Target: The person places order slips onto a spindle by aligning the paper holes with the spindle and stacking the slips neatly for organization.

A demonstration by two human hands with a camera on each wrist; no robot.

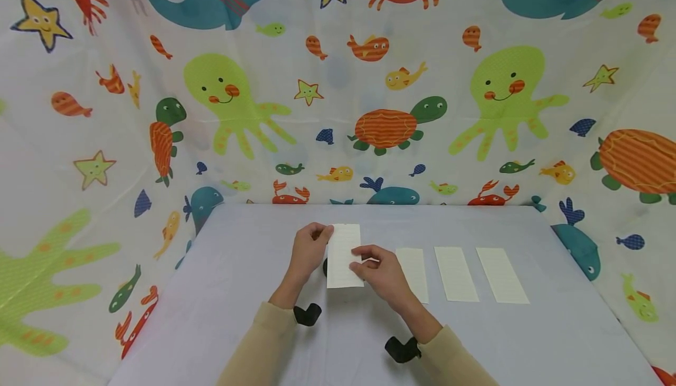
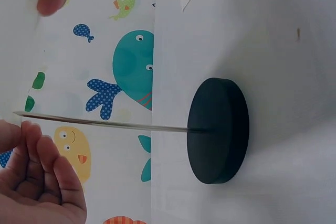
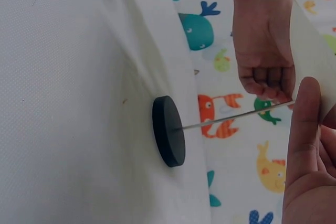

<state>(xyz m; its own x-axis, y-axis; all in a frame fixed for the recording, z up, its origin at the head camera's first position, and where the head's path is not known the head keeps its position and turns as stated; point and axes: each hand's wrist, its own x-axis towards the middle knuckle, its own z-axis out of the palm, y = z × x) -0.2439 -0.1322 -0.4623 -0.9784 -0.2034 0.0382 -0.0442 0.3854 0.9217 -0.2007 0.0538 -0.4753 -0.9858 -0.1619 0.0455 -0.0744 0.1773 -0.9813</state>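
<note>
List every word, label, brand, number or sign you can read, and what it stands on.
None can be read.
Held paper slip and three other slips: any marks are too faint to read.
Patterned cloth and black round base: no lettering shows.

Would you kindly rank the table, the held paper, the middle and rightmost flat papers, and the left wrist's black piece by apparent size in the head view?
1. Table
2. Held paper, though being nearer the camera may enlarge it
3. Middle flat paper and rightmost flat paper, too alike to rank
4. Black piece
</note>
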